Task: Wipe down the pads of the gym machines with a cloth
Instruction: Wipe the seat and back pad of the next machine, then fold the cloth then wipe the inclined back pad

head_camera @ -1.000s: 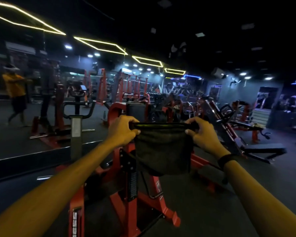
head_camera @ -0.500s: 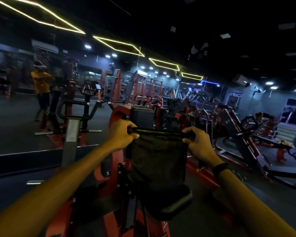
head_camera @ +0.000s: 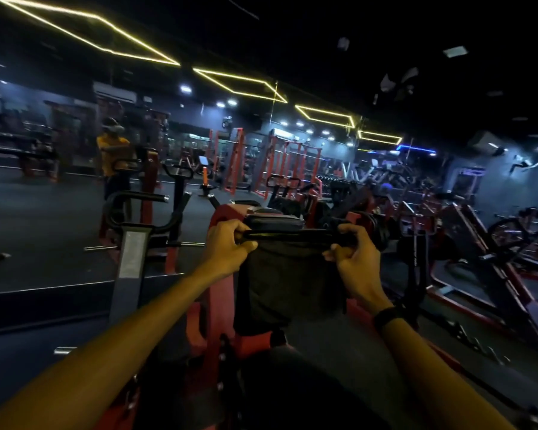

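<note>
Between both hands, left hand point(head_camera: 227, 245) and right hand point(head_camera: 353, 259) pinched the cloth's point(head_camera: 288, 283) top corners at 9 and 3 o'clock; it hung limp, judged light and soft.

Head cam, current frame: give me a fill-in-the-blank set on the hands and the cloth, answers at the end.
1. The dark cloth is held along its top edge by ____ hands.
2. The black band is worn on the ____ wrist.
3. Below the left hand and right hand, the cloth ____ in front of the red machine.
4. The person in the orange shirt stands to the ____ of the hands.

Missing words: both; right; hangs; left
</note>
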